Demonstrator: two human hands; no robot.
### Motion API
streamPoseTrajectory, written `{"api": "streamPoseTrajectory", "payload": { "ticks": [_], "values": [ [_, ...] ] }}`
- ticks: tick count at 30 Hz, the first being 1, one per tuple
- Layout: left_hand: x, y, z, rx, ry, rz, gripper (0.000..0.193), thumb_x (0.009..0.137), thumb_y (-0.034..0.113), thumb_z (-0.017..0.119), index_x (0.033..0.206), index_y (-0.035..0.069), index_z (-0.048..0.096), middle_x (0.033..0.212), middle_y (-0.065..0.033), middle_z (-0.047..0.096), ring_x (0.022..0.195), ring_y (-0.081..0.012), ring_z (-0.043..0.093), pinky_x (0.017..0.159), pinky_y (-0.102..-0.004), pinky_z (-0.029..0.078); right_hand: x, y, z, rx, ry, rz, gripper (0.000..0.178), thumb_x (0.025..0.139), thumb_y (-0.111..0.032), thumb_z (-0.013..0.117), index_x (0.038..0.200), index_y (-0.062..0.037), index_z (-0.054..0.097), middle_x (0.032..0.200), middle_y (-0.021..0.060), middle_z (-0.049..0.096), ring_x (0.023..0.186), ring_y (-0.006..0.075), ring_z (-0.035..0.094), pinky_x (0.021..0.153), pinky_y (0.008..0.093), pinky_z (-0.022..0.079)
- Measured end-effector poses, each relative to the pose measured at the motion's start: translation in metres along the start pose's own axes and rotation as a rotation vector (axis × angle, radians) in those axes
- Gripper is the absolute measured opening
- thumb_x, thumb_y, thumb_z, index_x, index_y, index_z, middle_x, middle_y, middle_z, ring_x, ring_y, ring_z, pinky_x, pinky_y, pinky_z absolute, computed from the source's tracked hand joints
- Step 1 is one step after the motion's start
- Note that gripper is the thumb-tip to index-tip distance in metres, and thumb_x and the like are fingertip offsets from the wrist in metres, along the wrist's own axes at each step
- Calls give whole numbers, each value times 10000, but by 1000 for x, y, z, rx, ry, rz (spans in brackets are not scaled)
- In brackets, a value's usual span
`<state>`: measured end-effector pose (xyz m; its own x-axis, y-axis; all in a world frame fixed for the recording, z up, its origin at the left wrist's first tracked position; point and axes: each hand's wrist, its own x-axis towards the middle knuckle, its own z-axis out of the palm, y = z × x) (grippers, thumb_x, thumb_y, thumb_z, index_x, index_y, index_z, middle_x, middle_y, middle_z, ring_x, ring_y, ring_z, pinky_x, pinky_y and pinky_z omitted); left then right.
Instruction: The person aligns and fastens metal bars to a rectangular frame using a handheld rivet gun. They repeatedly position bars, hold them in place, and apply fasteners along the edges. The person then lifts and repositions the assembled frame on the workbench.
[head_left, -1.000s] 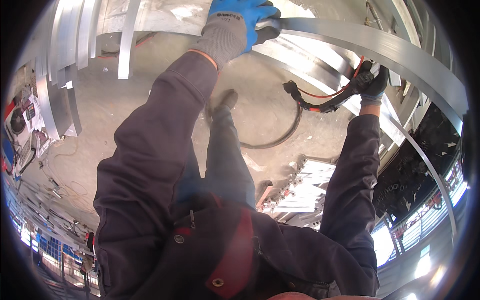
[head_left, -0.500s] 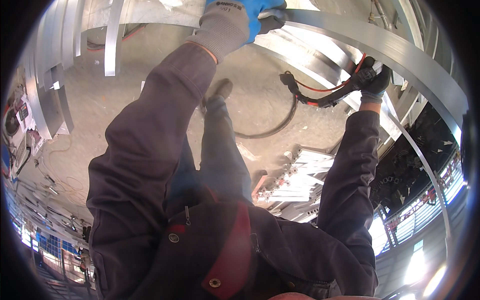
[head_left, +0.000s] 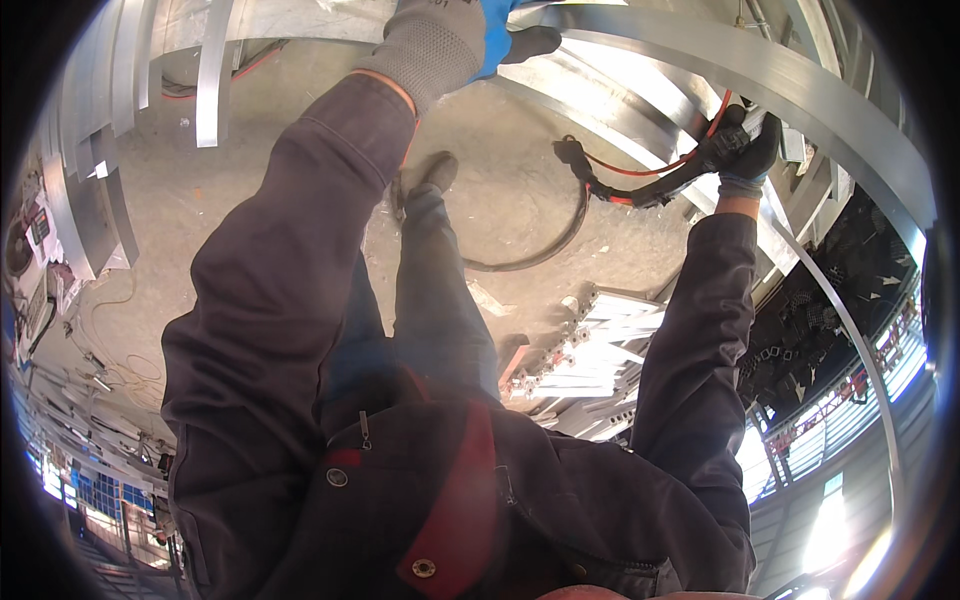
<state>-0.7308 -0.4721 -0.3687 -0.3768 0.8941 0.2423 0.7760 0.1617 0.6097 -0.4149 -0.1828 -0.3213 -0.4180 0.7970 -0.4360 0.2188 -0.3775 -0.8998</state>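
Observation:
My left hand (head_left: 450, 45), in a grey and blue glove with dark fingertips, is at the top edge of the head view. Its thumb lies along the near side of a long flat metal bar (head_left: 700, 50), which it grips; the other fingers are mostly cut off. Out to the right, my right hand (head_left: 752, 158) in a dark glove is closed round a black taped cable (head_left: 650, 192) with a thin red hose (head_left: 640, 173) beside it. Whatever tool sits at its far end is hidden by the glove and the metalwork.
Several metal strips (head_left: 210, 85) hang at the upper left. Below, a dark cable (head_left: 545, 258) curves over the concrete floor (head_left: 270, 190). A stack of metal profiles (head_left: 600, 345) lies right of my legs, and dark stacked parts (head_left: 810, 310) sit at the far right.
The view has shifted slightly, and my left hand sits a little higher and further left in it. My right hand still grips the taped cable.

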Motion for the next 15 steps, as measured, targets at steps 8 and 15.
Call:
{"api": "streamPoseTrajectory", "payload": {
  "ticks": [8, 15],
  "values": [
    [1, 5, -1, -47, -2, -34, 291, 817, 385, 773, 1074, 250, 756, 1156, 9, 716, 1170, -272, 603, 1152, -563, 314, 18, 12, -37, -202, -34, -242, 373, 1112, -339, 361, 1237, -66, 583, 1000, 114, 653, 789, 210, 683, 657, 341, 584],
    [0, 5, -1, -69, 16, -24, 192, 827, 355, 770, 991, 256, 762, 1146, 28, 718, 1166, -259, 604, 1149, -560, 317, 8, 6, -27, 133, -185, -82, 369, 1097, -373, 404, 1249, -91, 586, 993, 102, 677, 760, 237, 702, 643, 333, 597]
  ]
}}
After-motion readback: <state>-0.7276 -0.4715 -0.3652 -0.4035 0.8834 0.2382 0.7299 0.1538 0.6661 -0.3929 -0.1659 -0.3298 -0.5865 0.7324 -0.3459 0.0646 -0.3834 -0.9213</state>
